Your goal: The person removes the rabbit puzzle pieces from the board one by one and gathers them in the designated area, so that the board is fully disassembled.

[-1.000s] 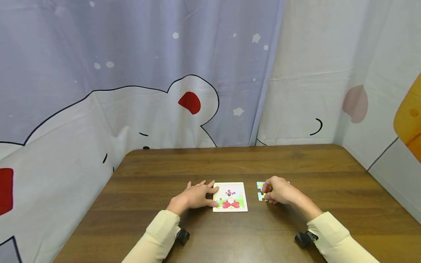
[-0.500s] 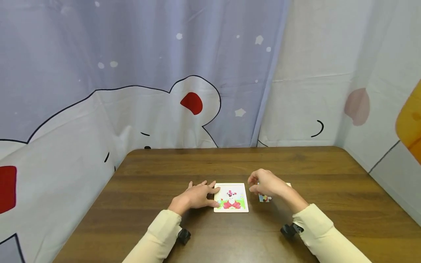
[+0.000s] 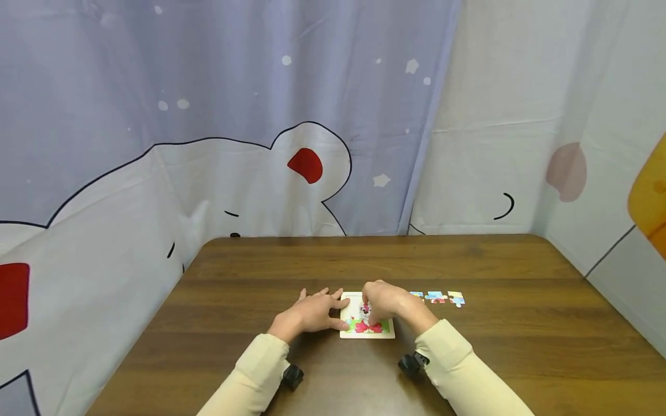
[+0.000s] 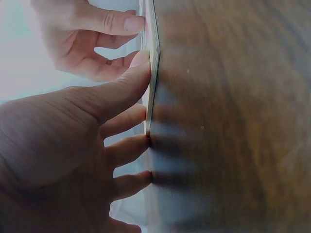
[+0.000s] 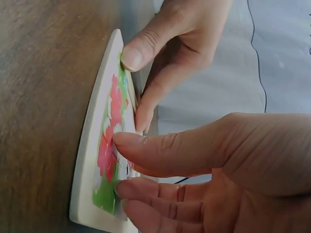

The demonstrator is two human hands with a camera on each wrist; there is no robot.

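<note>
A square puzzle board [image 3: 359, 336] with a pale frame and a picture of a pink animal on green lies mid-table. My left hand [image 3: 307, 313] rests at its left side, thumb on the near left corner and the other fingers extended toward the board's edge and the table. Over the picture is my right hand [image 3: 389, 301]; in the right wrist view its thumb [image 5: 146, 145] and curled fingers [image 5: 141, 187] come together right at the board's surface. They pinch a puzzle piece, almost wholly hidden between them.
Several loose puzzle pieces [image 3: 436, 297] lie in a row on the wooden table [image 3: 494, 346], right of the board. Some are partly covered by the right hand in the head view. A printed curtain [image 3: 234, 185] hangs behind the table.
My right hand has moved left from the loose pieces to above the board. More of the row of pieces shows. The left hand and the board have stayed in place.
</note>
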